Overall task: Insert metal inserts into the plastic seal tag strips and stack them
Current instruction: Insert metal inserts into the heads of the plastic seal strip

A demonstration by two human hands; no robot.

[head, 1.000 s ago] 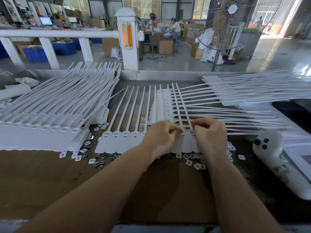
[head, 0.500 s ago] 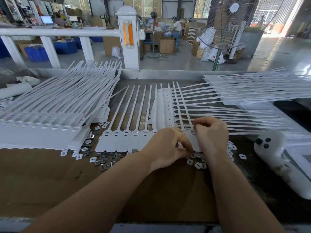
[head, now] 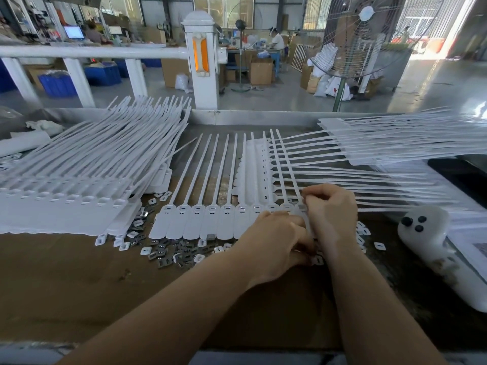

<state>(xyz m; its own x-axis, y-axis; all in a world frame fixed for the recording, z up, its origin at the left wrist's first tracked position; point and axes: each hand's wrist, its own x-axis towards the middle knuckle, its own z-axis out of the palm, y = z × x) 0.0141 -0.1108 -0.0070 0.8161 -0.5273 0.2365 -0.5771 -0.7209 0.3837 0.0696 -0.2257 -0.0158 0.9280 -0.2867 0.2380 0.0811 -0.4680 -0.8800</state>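
A white seal tag strip [head: 200, 225] lies flat on the brown bench, heads toward me and tails pointing away. Most of its sockets show a grey insert. My right hand [head: 332, 209] pinches a metal insert [head: 301, 206] at the socket of the rightmost tag. My left hand [head: 274, 243] covers the strip's right heads, its fingers curled down onto the loose inserts beside the strip's near edge, pinching at one; the piece itself is hidden. More loose metal inserts and white caps [head: 168, 252] lie scattered in front of the strip.
A tall stack of strips [head: 66, 206] fills the left of the bench. Another pile [head: 395, 143] fans out at the right, and a strip bundle [head: 255, 167] lies under the tails. A white controller [head: 427, 233] rests at the right. A metal rail [head: 250, 117] bounds the far edge.
My left hand has drawn back from the strip's sockets toward me, down to the loose inserts. My right hand has stayed at the rightmost tag's socket.
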